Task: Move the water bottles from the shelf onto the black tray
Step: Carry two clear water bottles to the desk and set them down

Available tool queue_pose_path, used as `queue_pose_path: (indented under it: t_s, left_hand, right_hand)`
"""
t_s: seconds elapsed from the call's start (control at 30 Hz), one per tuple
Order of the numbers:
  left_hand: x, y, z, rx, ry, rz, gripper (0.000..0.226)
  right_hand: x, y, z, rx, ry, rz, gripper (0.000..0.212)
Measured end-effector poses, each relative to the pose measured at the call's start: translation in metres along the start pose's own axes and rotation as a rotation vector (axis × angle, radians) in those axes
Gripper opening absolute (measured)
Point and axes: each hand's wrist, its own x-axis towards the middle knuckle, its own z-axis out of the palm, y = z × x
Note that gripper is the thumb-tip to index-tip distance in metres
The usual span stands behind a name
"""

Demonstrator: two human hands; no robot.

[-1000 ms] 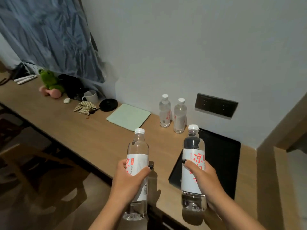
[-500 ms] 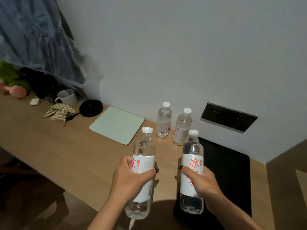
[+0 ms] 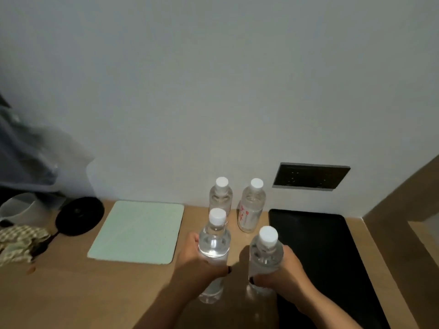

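Two clear water bottles are in hand, both upright with white caps on: the left bottle (image 3: 214, 243) is over the wooden worktop (image 3: 95, 288), the right bottle (image 3: 266, 254) sits at the near-left edge of the black tray (image 3: 332, 252); can't tell whether either base is down or just above the surface. Left hand (image 3: 198, 264) has its grip wrapped round the left bottle's mid-body, right hand (image 3: 285, 269) likewise round the right bottle, fingers curled round the label zone. Both look full, so expect moderate weight and a thin plastic wall that dents if squeezed hard; smooth film label, could be slippery. Best hold is mid-body as now, or at the stiffer shoulder under the cap; don't lift by the cap alone. Tall and narrow, so they tip easily: set them down flat, release only once standing. Two more bottles stand at the far side by the wall, just left of the tray: far-left bottle (image 3: 220, 198) and far-right bottle (image 3: 252, 207), close together, not on the tray. Those need the same mid-body hold, one per hand. Outward: pale green mat (image 3: 137, 231) left of the bottles, black round disc (image 3: 79, 216) further left, checked cloth (image 3: 19, 243) at far left edge, dark socket panel (image 3: 311, 176) on the wall above the tray.
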Motion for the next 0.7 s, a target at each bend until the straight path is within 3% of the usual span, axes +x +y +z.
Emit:
queue_pose_path:
  t_s: [0.2, 0.4, 0.57, 0.7]
  left_hand:
    - [0.044, -0.017, 0.011, 0.068, -0.110, 0.124, 0.066]
    - [0.069, -0.017, 0.021, -0.090, -0.158, 0.116, 0.054]
    - [0.076, -0.023, 0.023, -0.151, -0.207, 0.158, 0.051]
    - [0.083, -0.031, 0.034, -0.139, -0.076, 0.233, 0.054]
  right_hand:
    - [0.028, -0.004, 0.014, 0.119, 0.154, 0.067, 0.043]
    - [0.050, 0.002, 0.025, 0.222, 0.322, 0.083, 0.037]
    - [0.064, 0.013, 0.035, 0.246, 0.357, 0.107, 0.072]
    - [0.068, 0.015, 0.042, 0.250, 0.366, 0.098, 0.081]
